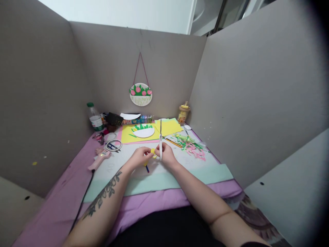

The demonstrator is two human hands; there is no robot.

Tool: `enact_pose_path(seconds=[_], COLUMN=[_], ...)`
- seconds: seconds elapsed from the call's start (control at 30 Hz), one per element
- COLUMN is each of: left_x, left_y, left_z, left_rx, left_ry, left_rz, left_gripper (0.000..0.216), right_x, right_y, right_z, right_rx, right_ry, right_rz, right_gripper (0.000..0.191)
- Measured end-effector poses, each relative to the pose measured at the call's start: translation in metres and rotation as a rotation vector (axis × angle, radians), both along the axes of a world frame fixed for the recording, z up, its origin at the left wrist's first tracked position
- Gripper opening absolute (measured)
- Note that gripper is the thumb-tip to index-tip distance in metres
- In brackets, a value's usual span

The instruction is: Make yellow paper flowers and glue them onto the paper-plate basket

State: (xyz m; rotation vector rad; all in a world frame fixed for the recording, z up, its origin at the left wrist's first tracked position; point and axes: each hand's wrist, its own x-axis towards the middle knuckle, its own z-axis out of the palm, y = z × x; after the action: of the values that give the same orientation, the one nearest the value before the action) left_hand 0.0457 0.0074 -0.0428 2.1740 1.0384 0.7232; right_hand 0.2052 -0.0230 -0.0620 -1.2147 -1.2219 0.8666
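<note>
Over the middle of the table, my left hand (142, 156) is closed on a small yellow paper piece (153, 151). My right hand (166, 155) is closed around the white handles of a pair of scissors (160, 144), whose blades point up and away from me. Its fingertips are also at the yellow piece, meeting those of my left hand. A dark blue pen or crayon (147, 168) lies below my left hand. Behind the hands, a white half-plate with green paper leaves (144, 132) and a yellow flower rests on yellow paper (125, 136).
Green and pink paper scraps (194, 145) and a pencil (173, 142) lie to the right. On the left are a pink glue gun (99, 160), tape rolls (113, 145) and a bottle (95, 118). A cup (183, 113) stands at the back. A decorated plate (141, 95) hangs on the grey partition.
</note>
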Motion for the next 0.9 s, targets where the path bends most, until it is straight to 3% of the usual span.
enact_pose_path(seconds=[0.13, 0.47, 0.63, 0.73, 0.9], left_x=[0.004, 0.0, -0.018, -0.029, -0.033], left_y=[-0.004, -0.001, 0.01, 0.014, 0.015], left_z=[-0.002, -0.003, 0.0, -0.001, -0.008], left_rx=[-0.032, -0.238, -0.06, 0.048, 0.02], left_ry=[-0.009, -0.033, 0.189, 0.406, 0.466], left_rz=[0.105, 0.08, 0.062, -0.045, -0.117], left_gripper=[0.027, 0.022, 0.02, 0.029, 0.052], right_x=[-0.005, -0.007, -0.001, 0.003, 0.003], right_y=[-0.001, -0.002, 0.003, 0.006, 0.006], right_z=[-0.001, 0.0, -0.002, -0.005, -0.006], right_rx=[0.022, 0.025, -0.007, -0.006, 0.012], right_ry=[-0.006, 0.047, 0.078, 0.098, 0.095], right_rz=[-0.003, -0.005, -0.065, -0.079, -0.052], right_gripper=[0.019, 0.018, 0.02, 0.021, 0.022])
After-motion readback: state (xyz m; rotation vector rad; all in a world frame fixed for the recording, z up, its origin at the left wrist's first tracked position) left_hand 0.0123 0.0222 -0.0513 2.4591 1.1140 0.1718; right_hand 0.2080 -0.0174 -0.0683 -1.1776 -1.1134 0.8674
